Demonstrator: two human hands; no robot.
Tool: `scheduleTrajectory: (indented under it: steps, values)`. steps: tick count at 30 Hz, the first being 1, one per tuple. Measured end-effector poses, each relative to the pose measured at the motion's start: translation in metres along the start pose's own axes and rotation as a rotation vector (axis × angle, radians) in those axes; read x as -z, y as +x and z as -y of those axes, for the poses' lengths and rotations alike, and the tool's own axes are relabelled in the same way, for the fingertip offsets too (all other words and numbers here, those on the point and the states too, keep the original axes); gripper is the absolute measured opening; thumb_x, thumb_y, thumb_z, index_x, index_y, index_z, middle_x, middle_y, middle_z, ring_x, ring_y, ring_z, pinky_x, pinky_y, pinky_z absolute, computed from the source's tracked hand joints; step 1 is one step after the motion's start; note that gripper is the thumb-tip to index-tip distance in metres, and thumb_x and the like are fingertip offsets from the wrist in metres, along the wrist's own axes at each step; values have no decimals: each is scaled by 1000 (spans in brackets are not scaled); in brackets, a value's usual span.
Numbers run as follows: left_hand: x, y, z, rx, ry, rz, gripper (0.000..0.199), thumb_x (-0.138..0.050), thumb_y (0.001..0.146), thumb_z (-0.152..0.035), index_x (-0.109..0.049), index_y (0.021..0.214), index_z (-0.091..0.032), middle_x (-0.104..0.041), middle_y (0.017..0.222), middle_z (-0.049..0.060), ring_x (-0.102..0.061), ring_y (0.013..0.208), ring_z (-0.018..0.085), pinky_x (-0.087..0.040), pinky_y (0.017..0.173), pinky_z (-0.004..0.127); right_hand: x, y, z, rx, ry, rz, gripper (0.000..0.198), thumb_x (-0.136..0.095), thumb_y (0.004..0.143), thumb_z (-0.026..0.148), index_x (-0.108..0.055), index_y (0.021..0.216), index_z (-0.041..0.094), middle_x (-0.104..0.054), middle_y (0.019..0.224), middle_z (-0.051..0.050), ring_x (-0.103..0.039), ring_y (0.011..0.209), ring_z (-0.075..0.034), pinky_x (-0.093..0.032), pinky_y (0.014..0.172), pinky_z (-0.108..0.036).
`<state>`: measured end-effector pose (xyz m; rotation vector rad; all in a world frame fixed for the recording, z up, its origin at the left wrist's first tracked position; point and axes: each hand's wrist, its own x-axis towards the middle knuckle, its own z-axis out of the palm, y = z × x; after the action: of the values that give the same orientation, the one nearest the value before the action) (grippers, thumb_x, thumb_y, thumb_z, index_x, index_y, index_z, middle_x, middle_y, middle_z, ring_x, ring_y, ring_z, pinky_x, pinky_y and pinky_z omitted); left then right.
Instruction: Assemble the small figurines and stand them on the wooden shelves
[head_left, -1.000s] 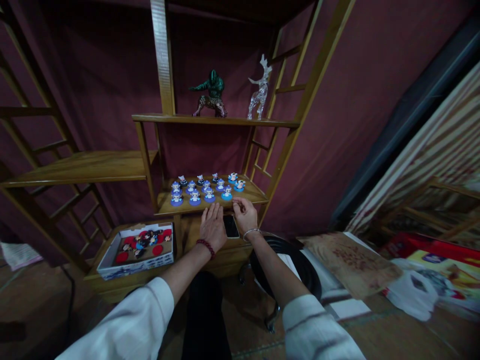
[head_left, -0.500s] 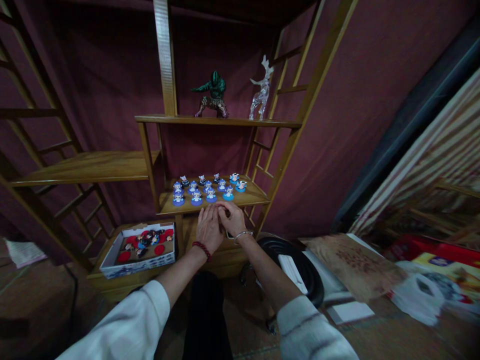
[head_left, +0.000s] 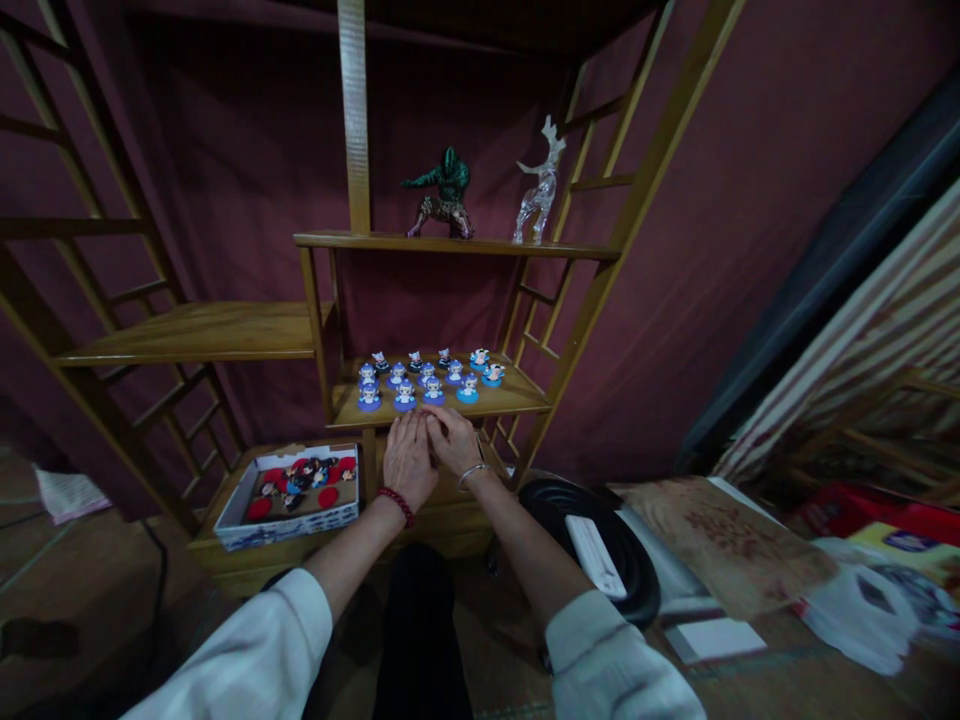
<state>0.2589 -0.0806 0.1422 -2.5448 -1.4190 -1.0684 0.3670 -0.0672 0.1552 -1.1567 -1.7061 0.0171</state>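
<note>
My left hand [head_left: 410, 462], with a red bead bracelet [head_left: 397, 505], is just in front of the lower shelf's edge, back upward and fingers close together. Touching it is my right hand [head_left: 454, 440], fingers bent inward, a silver bangle [head_left: 474, 472] at the wrist. Both hands look closed; whatever lies between or under the fingers is hidden. Right behind them, several small purple-and-white figurines [head_left: 433, 388] stand in rows on round bases on the wooden shelf [head_left: 517, 400]. Figurines on blue bases [head_left: 493, 374] stand at the right, and small dark-based ones [head_left: 415, 361] at the back.
A green-topped crouching figure [head_left: 448, 190] and a clear deer statue [head_left: 538, 190] stand on the shelf above. At lower left is an open box [head_left: 349, 515] holding more figurines and red discs. A black coil [head_left: 641, 560], cardboard [head_left: 727, 530] and bags [head_left: 862, 610] lie right.
The view has shifted slightly, so the shelf and figurines appear further right. My hands stay together at the shelf edge, with only a slight change in finger position.
</note>
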Motion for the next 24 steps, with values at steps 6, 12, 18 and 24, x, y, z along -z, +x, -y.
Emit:
scheduleTrajectory:
  steps: [6,12,18,24]
  values:
    - [4,-1,5,14,-8,7,62,-42,63,-7,-37,124,-6,-42,131,16,-28,127,23,-19,106,45,-9,3,-3,1,-18,15,29,-41,81,19,-62,100,24,-65,94,-4,-58,89,-16,-46,84,-31]
    - [3,-1,6,8,-6,-5,61,-42,64,-7,-37,124,-4,-42,131,16,-27,127,23,-19,107,44,-10,4,-3,7,-40,17,29,-40,82,20,-62,100,23,-65,93,-4,-57,90,-16,-45,85,-31]
    - [-1,-5,11,-6,-17,9,64,-43,63,-7,-34,127,-8,-39,133,15,-23,129,23,-20,106,46,-13,1,-4,6,-47,15,30,-41,80,18,-62,101,24,-65,95,-4,-57,90,-17,-46,84,-32]
    - [-3,-7,14,-18,-48,-1,65,-40,64,-5,-32,128,-7,-37,135,14,-19,131,21,-19,107,44,-15,-2,0,0,-42,-12,30,-40,79,16,-62,98,24,-65,94,-4,-56,89,-17,-45,85,-33]
